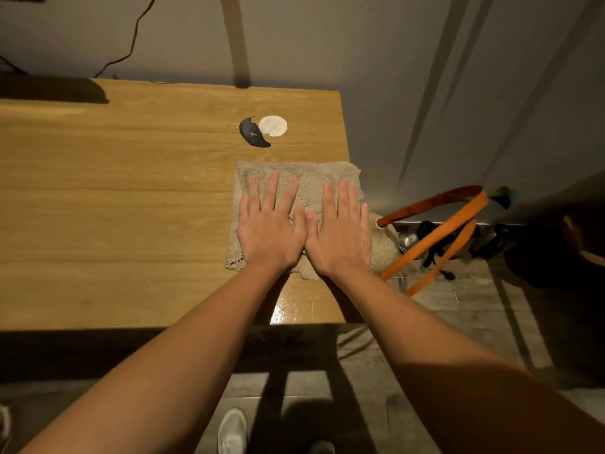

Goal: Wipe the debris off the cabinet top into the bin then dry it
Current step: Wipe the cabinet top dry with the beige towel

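Note:
A beige fluffy cloth (304, 180) lies spread flat at the right end of the wooden cabinet top (114, 198), its right edge hanging slightly over the side. My left hand (268, 231) and my right hand (340, 235) both press flat on the cloth, fingers straight and thumbs touching. Neither hand grips anything. A dark scrap of debris (253, 134) lies on the wood just beyond the cloth, beside a white round cap (273, 125).
To the right, below the cabinet edge, stands a bag with orange handles (435, 224) holding dark items. A grey wall is behind. A black cable (131, 44) runs down the wall at the back left. A white shoe (232, 430) is on the tiled floor.

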The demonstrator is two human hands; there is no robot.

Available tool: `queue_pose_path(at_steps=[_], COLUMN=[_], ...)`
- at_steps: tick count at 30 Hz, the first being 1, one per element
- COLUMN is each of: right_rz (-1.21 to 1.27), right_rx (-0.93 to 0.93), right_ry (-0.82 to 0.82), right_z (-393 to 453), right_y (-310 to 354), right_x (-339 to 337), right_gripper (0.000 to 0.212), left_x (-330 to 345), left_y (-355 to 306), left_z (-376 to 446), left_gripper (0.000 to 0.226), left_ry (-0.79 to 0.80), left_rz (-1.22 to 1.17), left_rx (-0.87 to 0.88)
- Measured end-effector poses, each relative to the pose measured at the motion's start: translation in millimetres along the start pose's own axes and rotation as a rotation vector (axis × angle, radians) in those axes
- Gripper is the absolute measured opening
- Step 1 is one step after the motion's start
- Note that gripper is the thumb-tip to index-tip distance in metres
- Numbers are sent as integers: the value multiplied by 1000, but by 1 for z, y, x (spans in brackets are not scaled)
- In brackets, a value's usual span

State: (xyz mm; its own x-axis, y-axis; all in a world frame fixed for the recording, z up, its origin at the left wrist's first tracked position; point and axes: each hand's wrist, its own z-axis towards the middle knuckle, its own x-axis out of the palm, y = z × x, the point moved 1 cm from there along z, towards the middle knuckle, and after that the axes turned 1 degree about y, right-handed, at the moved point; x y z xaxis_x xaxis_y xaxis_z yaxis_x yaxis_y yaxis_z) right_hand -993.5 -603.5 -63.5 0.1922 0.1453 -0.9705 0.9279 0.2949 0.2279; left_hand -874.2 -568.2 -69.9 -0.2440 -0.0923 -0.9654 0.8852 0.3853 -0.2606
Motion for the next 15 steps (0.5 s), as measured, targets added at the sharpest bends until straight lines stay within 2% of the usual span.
queue_pose_path(at_steps=[15], right_rz=[-80], right_rx=[15], right_ry=[34], right_z=[-119], right_y=[-1], right_x=[7], right_gripper=[68], left_x=[-3], left_y=[9], left_z=[-119], left_gripper=[60], left_ry=[1], left_rz=[-30], left_rx=[25])
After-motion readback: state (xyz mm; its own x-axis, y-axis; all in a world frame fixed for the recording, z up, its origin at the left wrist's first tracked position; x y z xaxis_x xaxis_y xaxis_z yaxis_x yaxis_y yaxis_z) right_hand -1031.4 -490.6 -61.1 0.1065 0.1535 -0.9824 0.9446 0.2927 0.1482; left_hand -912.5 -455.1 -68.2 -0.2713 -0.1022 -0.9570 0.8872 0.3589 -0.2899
